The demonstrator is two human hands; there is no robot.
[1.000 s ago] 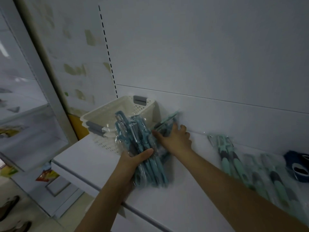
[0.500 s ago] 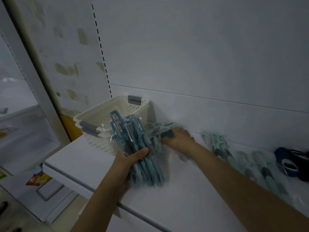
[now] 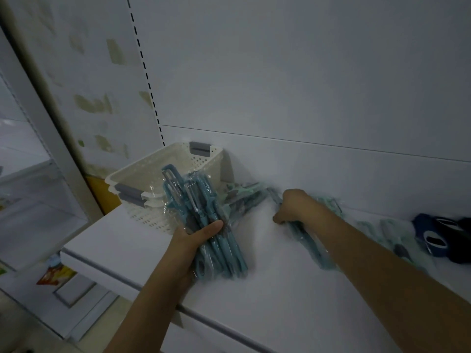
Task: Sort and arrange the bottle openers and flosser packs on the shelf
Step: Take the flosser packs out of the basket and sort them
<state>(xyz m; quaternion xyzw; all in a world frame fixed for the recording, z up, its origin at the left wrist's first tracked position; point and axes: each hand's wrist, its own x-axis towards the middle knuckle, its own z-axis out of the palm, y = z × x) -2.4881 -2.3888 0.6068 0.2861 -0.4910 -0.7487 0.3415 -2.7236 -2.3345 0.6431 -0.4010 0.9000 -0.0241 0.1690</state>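
Head view: left hand (image 3: 196, 238) at lower centre grips a bundle of teal wrapped bottle openers (image 3: 204, 225), thumb across them, bundle resting on the white shelf (image 3: 280, 276). Right hand (image 3: 295, 207), centre right, curls round another wrapped teal pack (image 3: 313, 248), blurred. More mint-coloured packs (image 3: 242, 197) lie against the back wall beside stacked cream baskets (image 3: 158, 171). Dark blue items (image 3: 438, 235) at right edge.

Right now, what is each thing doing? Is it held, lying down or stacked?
Left hand: grips the blue bundle.
Blue bundle: wrapped in clear plastic, held tilted over the shelf.
Right hand: curled round a blue wrapped pack.
Blue wrapped pack: held, blurred.
White baskets: stacked on the shelf.
Mint packs: lying on the shelf.
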